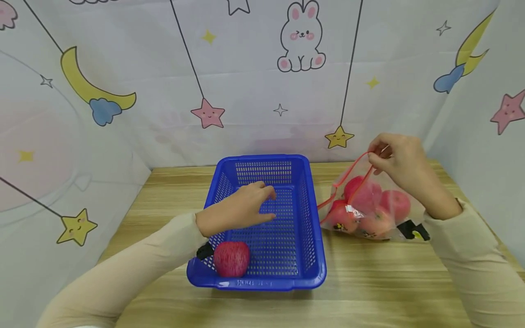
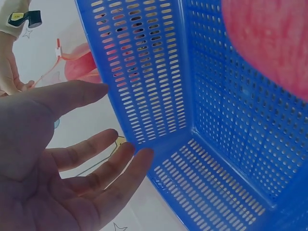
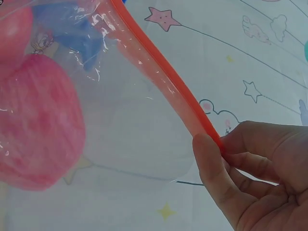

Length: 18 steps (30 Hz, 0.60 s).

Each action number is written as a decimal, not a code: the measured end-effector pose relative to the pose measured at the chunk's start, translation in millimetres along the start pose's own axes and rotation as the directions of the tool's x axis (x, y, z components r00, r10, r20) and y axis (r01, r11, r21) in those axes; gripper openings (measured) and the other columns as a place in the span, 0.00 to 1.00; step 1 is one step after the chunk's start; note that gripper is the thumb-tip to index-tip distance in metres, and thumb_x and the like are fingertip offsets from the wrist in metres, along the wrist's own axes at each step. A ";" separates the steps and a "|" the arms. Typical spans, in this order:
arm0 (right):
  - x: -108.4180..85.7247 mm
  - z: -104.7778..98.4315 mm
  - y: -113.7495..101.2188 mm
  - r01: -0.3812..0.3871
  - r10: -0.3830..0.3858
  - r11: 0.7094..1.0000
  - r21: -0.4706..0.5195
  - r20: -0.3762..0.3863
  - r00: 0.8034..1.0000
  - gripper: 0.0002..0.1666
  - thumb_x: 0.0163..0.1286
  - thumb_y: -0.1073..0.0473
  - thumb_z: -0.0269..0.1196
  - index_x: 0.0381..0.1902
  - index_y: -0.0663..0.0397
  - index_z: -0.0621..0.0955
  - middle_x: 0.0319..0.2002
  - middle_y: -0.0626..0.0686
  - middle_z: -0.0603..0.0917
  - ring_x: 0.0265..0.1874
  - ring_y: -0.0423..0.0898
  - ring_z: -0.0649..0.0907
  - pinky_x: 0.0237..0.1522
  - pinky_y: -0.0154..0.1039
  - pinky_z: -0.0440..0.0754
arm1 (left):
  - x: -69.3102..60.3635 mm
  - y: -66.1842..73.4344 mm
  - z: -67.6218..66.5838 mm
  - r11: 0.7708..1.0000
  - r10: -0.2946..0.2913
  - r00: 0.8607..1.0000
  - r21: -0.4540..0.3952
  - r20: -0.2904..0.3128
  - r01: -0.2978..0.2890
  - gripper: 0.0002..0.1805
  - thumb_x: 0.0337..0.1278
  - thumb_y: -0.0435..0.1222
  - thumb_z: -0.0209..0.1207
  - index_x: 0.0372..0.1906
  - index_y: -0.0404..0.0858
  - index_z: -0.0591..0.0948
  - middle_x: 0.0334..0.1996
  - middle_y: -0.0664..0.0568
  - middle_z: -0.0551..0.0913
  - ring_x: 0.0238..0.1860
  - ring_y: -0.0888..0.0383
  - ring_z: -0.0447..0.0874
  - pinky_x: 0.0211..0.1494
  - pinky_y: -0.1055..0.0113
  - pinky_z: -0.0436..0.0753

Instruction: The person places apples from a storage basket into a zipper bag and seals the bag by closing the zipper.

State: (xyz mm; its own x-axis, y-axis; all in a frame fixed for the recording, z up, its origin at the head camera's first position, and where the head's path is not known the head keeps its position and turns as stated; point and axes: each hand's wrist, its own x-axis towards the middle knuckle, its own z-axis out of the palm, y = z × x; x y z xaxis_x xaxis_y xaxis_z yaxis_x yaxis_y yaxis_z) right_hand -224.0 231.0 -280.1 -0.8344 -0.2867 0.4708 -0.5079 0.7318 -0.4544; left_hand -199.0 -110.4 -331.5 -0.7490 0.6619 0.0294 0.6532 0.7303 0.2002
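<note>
My right hand [image 1: 399, 157] pinches the orange zip edge of a clear zip bag [image 3: 130, 125] and holds that corner up. Several red apples [image 1: 362, 193] sit inside the bag, which rests on the table right of a blue plastic basket [image 1: 317, 273]. Over the basket hangs my left hand [image 1: 246, 205], thumb apart from the loosely bent fingers, with nothing between them. In the left wrist view the palm and fingers [image 2: 103, 168] of that hand show beside the basket's wall. One red apple [image 1: 231, 258] lies in the basket's near left corner, close below the left wrist.
The basket stands on a wood-grain table [image 1: 361, 282]. A white printed cloth [image 1: 254, 82] with stars, moons and a rabbit hangs behind and at both sides. A black strap or device [image 1: 205, 250] shows at the left wrist.
</note>
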 end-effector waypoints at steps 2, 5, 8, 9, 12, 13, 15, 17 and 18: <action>0.4 -1.0 0.2 -0.004 0.004 1.000 0.008 0.000 1.000 0.02 0.63 0.73 0.64 0.33 0.66 0.81 0.27 0.58 0.85 0.17 0.44 0.84 0.22 0.24 0.73 | -2.8 -2.0 0.4 1.000 0.002 1.000 0.005 0.012 -0.002 0.21 0.59 0.44 0.69 0.51 0.35 0.81 0.43 0.45 0.81 0.41 0.54 0.80 0.45 0.61 0.82; -0.2 -2.3 0.6 -0.010 0.010 1.000 0.013 -0.002 1.000 0.02 0.63 0.73 0.65 0.33 0.66 0.81 0.27 0.58 0.85 0.17 0.40 0.84 0.22 0.23 0.74 | -6.9 -4.0 0.5 1.000 0.011 1.000 0.006 0.025 -0.011 0.22 0.58 0.44 0.69 0.50 0.34 0.81 0.42 0.45 0.81 0.40 0.53 0.80 0.43 0.60 0.82; -0.9 -3.2 1.9 -0.018 0.018 1.000 0.007 -0.007 1.000 0.02 0.63 0.73 0.65 0.34 0.66 0.81 0.28 0.58 0.85 0.17 0.38 0.83 0.22 0.23 0.73 | -10.9 -6.0 0.6 1.000 0.022 0.999 0.009 0.039 -0.023 0.22 0.57 0.45 0.70 0.49 0.34 0.81 0.41 0.45 0.81 0.39 0.53 0.80 0.43 0.58 0.82; -1.2 -3.5 2.3 -0.020 0.020 1.000 0.002 -0.011 1.000 0.02 0.63 0.73 0.65 0.34 0.66 0.81 0.28 0.58 0.85 0.17 0.38 0.83 0.22 0.23 0.73 | -12.1 -7.3 1.0 1.000 0.024 0.999 0.008 0.047 -0.024 0.22 0.56 0.45 0.70 0.49 0.34 0.81 0.41 0.45 0.81 0.39 0.53 0.80 0.43 0.58 0.82; -1.9 -4.2 3.4 -0.021 0.021 1.000 -0.008 -0.022 1.000 0.02 0.63 0.73 0.64 0.34 0.66 0.81 0.28 0.58 0.85 0.17 0.38 0.83 0.23 0.22 0.72 | -16.0 -11.0 2.0 0.999 0.032 0.997 0.012 0.067 -0.033 0.23 0.55 0.45 0.70 0.49 0.33 0.81 0.41 0.45 0.82 0.39 0.53 0.80 0.42 0.58 0.82; -2.0 -4.4 3.7 -0.019 0.019 1.000 -0.010 -0.025 1.000 0.02 0.63 0.73 0.65 0.34 0.66 0.81 0.28 0.58 0.85 0.17 0.37 0.83 0.23 0.22 0.72 | -17.3 -12.2 2.4 0.999 0.031 0.997 0.013 0.076 -0.032 0.23 0.55 0.46 0.70 0.49 0.33 0.81 0.40 0.45 0.82 0.38 0.54 0.80 0.42 0.59 0.82; -2.1 -4.7 3.6 -0.018 0.018 1.000 -0.012 -0.032 0.999 0.02 0.63 0.73 0.64 0.34 0.66 0.81 0.28 0.58 0.84 0.17 0.37 0.83 0.23 0.21 0.72 | -20.5 -13.7 2.4 1.000 0.027 0.995 0.010 0.095 -0.028 0.24 0.55 0.46 0.71 0.49 0.34 0.81 0.40 0.46 0.82 0.38 0.54 0.79 0.42 0.59 0.82; -2.2 -5.2 2.6 -0.023 0.023 1.000 -0.009 -0.035 0.999 0.01 0.64 0.72 0.64 0.34 0.66 0.81 0.28 0.58 0.84 0.17 0.38 0.83 0.23 0.21 0.72 | -23.9 -14.1 1.9 1.000 0.012 0.993 0.002 0.120 -0.013 0.25 0.54 0.47 0.71 0.50 0.34 0.81 0.38 0.47 0.81 0.38 0.54 0.79 0.42 0.59 0.82; -2.2 -5.4 1.8 -0.027 0.027 1.000 -0.011 -0.036 0.999 0.01 0.64 0.72 0.64 0.34 0.66 0.81 0.28 0.58 0.84 0.18 0.39 0.83 0.23 0.21 0.72 | -25.4 -14.5 2.0 1.000 0.007 0.991 -0.001 0.132 -0.007 0.25 0.54 0.47 0.71 0.49 0.34 0.81 0.38 0.48 0.81 0.38 0.54 0.79 0.42 0.58 0.82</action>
State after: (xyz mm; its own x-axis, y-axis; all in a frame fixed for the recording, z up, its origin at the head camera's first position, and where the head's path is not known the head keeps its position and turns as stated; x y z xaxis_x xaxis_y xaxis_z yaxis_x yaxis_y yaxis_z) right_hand -221.9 236.3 -278.0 -0.8394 -0.2445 0.4855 -0.4827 0.7459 -0.4589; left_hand -189.2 -137.5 -337.1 -0.7231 0.6836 -0.0990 0.6583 0.7255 0.2006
